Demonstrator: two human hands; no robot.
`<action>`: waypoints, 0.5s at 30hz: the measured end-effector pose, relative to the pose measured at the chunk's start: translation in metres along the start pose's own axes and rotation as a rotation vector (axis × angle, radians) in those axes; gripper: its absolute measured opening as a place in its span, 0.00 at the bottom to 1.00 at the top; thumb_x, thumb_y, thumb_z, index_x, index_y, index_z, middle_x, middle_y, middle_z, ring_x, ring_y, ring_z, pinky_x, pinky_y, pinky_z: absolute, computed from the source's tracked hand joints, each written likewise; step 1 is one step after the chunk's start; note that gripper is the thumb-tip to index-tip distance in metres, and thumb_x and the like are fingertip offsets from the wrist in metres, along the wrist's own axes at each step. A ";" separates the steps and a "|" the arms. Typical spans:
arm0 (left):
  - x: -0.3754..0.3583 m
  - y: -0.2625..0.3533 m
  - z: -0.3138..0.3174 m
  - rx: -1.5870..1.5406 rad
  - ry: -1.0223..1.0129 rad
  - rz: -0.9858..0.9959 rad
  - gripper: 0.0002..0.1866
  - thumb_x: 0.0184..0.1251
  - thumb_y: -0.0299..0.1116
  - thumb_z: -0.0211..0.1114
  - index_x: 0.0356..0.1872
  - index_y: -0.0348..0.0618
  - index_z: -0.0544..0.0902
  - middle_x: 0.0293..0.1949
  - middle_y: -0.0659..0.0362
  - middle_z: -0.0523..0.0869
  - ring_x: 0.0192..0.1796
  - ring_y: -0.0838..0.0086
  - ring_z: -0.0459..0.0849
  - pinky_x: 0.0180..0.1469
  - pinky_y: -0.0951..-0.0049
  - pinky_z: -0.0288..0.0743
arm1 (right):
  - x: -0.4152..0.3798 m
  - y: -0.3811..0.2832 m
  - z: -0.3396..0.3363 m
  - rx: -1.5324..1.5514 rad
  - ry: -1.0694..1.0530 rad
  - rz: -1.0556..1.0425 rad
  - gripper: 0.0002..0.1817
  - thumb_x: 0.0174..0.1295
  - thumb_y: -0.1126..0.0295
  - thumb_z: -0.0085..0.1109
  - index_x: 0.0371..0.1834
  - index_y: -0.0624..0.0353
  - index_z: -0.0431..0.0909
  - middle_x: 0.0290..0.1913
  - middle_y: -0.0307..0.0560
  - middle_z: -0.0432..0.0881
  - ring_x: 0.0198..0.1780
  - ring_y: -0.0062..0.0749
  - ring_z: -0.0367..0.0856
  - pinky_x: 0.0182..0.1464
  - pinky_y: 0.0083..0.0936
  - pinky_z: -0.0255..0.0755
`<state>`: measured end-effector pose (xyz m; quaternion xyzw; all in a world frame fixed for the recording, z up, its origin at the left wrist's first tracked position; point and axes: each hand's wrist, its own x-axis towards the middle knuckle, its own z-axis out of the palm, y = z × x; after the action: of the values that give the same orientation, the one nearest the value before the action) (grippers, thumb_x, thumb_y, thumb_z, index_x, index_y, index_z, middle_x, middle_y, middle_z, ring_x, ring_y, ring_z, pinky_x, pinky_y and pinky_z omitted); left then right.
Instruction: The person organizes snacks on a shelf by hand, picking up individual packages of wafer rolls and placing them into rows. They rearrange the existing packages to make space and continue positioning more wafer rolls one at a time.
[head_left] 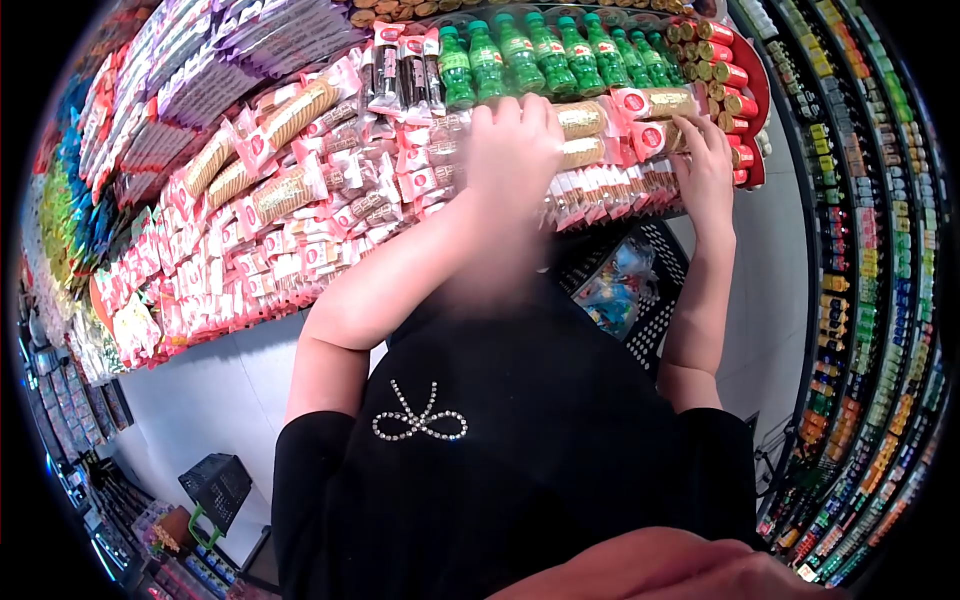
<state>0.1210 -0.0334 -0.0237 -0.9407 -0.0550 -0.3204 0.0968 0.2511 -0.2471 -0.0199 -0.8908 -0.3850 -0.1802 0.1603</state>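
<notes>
My left hand (515, 145), smeared by motion, is over the display of wrapped snacks just below the green bottles (540, 58). Whether it holds anything does not show. Beside it lie gold-coloured wrapped rolls (583, 120) in clear and red packets. At the right end of the display, my right hand (708, 165) has its fingers apart and bent, with the fingertips at the end of a red-labelled roll packet (652, 137). A row of small upright packets (615, 192) runs along the front edge between my two hands.
Red-wrapped cylinders with gold ends (735, 75) fill the display's right end. Dark-wrapped bars (405, 70) stand left of the bottles. A black basket (660, 250) with a plastic-wrapped item (622, 290) is below the edge. Another basket (218, 488) stands on the floor. Stocked shelves (860, 300) line the right.
</notes>
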 end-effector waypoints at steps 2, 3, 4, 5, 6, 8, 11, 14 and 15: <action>-0.001 -0.002 0.000 0.002 -0.017 0.009 0.07 0.45 0.31 0.58 0.28 0.47 0.76 0.28 0.65 0.73 0.31 0.73 0.74 0.32 0.69 0.64 | 0.001 0.000 0.002 -0.004 -0.002 -0.011 0.25 0.46 0.79 0.60 0.52 0.55 0.75 0.53 0.46 0.74 0.58 0.46 0.69 0.60 0.39 0.64; -0.002 -0.003 0.000 0.002 -0.031 0.023 0.07 0.45 0.31 0.58 0.28 0.47 0.76 0.28 0.65 0.74 0.31 0.73 0.74 0.32 0.70 0.64 | 0.002 -0.001 0.002 0.002 -0.003 -0.012 0.25 0.46 0.80 0.60 0.52 0.55 0.75 0.53 0.46 0.74 0.58 0.46 0.69 0.60 0.39 0.64; -0.002 -0.003 0.000 0.006 -0.031 0.013 0.07 0.45 0.31 0.58 0.28 0.47 0.76 0.28 0.65 0.74 0.31 0.73 0.74 0.32 0.70 0.64 | 0.003 -0.002 0.003 0.008 -0.002 -0.013 0.25 0.46 0.80 0.60 0.52 0.55 0.74 0.54 0.46 0.74 0.58 0.46 0.69 0.60 0.38 0.64; -0.002 -0.003 0.000 0.007 -0.050 0.013 0.06 0.45 0.31 0.58 0.28 0.47 0.76 0.28 0.65 0.73 0.32 0.73 0.74 0.32 0.70 0.64 | 0.004 -0.002 0.003 0.007 -0.013 -0.007 0.26 0.46 0.80 0.60 0.52 0.55 0.74 0.54 0.46 0.74 0.58 0.46 0.69 0.60 0.38 0.64; -0.003 -0.003 -0.001 0.006 -0.070 0.013 0.06 0.45 0.31 0.58 0.28 0.48 0.75 0.28 0.65 0.73 0.32 0.74 0.74 0.32 0.70 0.64 | 0.004 -0.003 0.004 0.007 -0.016 -0.013 0.26 0.46 0.80 0.60 0.52 0.55 0.74 0.54 0.46 0.74 0.58 0.46 0.69 0.60 0.38 0.64; -0.004 -0.005 -0.004 -0.027 -0.075 0.028 0.09 0.45 0.31 0.59 0.30 0.44 0.78 0.28 0.63 0.75 0.33 0.73 0.75 0.32 0.70 0.64 | 0.005 -0.003 0.005 -0.010 -0.027 0.000 0.26 0.45 0.81 0.59 0.52 0.55 0.75 0.54 0.46 0.74 0.58 0.47 0.68 0.60 0.38 0.64; -0.008 -0.010 -0.019 -0.094 -0.068 0.048 0.12 0.44 0.31 0.60 0.33 0.40 0.81 0.29 0.62 0.77 0.35 0.71 0.75 0.32 0.69 0.65 | 0.005 -0.005 0.004 -0.017 -0.029 -0.013 0.26 0.45 0.81 0.58 0.52 0.55 0.75 0.54 0.47 0.74 0.58 0.47 0.69 0.60 0.38 0.64; -0.019 -0.021 -0.058 -0.296 -0.067 0.089 0.16 0.44 0.31 0.61 0.38 0.40 0.81 0.34 0.60 0.79 0.38 0.69 0.77 0.35 0.69 0.66 | 0.004 -0.002 0.004 -0.036 -0.054 -0.013 0.27 0.45 0.82 0.60 0.54 0.57 0.73 0.55 0.49 0.73 0.59 0.48 0.69 0.61 0.38 0.63; -0.024 -0.031 -0.073 -0.460 -0.081 0.129 0.19 0.44 0.30 0.62 0.43 0.40 0.80 0.39 0.58 0.80 0.42 0.67 0.78 0.37 0.69 0.67 | 0.004 -0.002 0.003 -0.022 -0.059 -0.012 0.26 0.47 0.81 0.59 0.54 0.57 0.73 0.56 0.49 0.73 0.59 0.48 0.68 0.62 0.38 0.62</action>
<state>0.0539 -0.0200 0.0228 -0.9517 0.0757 -0.2796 -0.1021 0.2527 -0.2417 -0.0203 -0.8950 -0.3931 -0.1592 0.1381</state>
